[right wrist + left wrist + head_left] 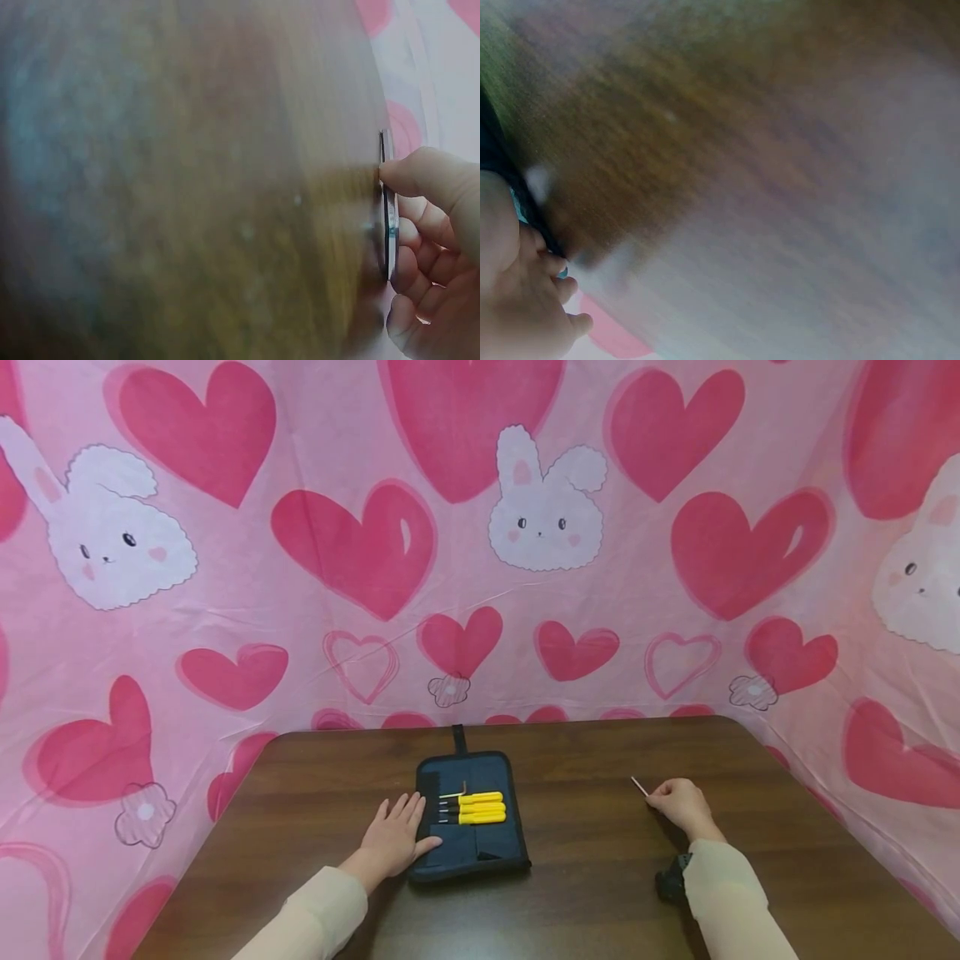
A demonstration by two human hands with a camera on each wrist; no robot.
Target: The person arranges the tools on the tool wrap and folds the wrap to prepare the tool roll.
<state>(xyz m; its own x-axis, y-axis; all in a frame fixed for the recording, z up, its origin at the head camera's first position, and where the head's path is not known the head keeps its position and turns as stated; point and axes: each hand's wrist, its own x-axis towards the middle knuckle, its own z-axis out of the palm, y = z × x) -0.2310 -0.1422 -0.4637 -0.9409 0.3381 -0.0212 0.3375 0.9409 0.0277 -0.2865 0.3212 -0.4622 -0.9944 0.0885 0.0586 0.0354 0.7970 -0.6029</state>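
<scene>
A dark tool pouch [491, 852] lies unfolded on the table, with several yellow-handled screwdrivers [482, 808] side by side in its middle. My left hand [393, 839] rests on the pouch's left border, fingers extended and thumb over the lower pocket. Seen from the left wrist, that hand [529, 300] is at the pouch's dark edge. Off to the right, my right hand [684, 806] pinches a slim silvery metal tool [638, 786] between thumb and fingers. In the right wrist view the tool [389, 225] runs lengthwise along the curled fingers, its thumb pressing near one end.
The brown wooden table [577, 877] has rounded far corners. A black strap [459, 739] extends from the pouch's far side. A black device [672, 878] sits at my right wrist. Pink heart-and-rabbit cloth [480, 585] hangs right behind the table and along both sides.
</scene>
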